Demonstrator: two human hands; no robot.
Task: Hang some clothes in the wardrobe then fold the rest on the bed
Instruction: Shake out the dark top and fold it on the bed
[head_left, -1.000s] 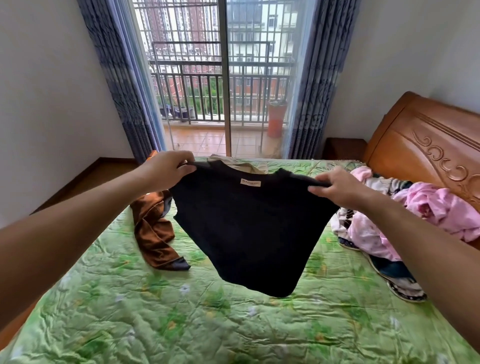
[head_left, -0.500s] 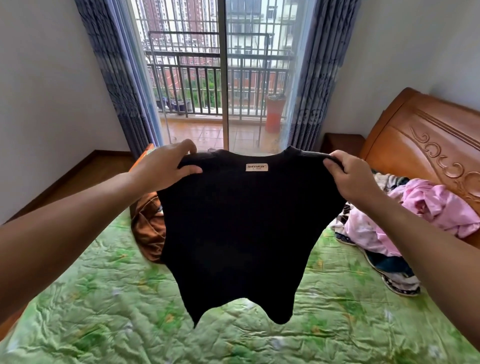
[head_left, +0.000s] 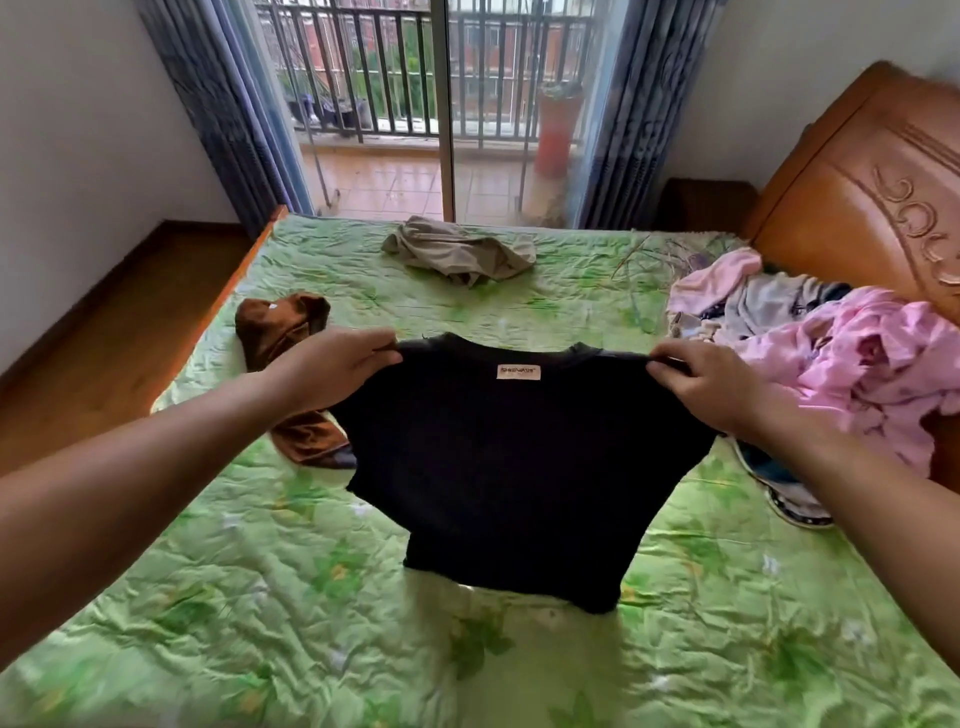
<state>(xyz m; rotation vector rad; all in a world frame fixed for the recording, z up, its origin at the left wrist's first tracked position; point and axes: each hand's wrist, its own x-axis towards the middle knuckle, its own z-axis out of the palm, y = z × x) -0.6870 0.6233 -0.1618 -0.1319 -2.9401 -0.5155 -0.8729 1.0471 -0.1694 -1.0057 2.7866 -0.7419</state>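
My left hand (head_left: 332, 371) pinches one shoulder of the black short-sleeved knitted top (head_left: 519, 467), fingers curled tight on the cloth. My right hand (head_left: 711, 384) pinches the other shoulder the same way. The top hangs spread between both hands at the centre of the frame, its pale neck label facing me. Its hem hangs low over the green floral quilted bed (head_left: 260, 597); I cannot tell if it touches. A crumpled brown velvety garment (head_left: 280, 332) lies just behind my left hand, and a heap of pink and patterned clothes (head_left: 857, 353) lies at the right edge.
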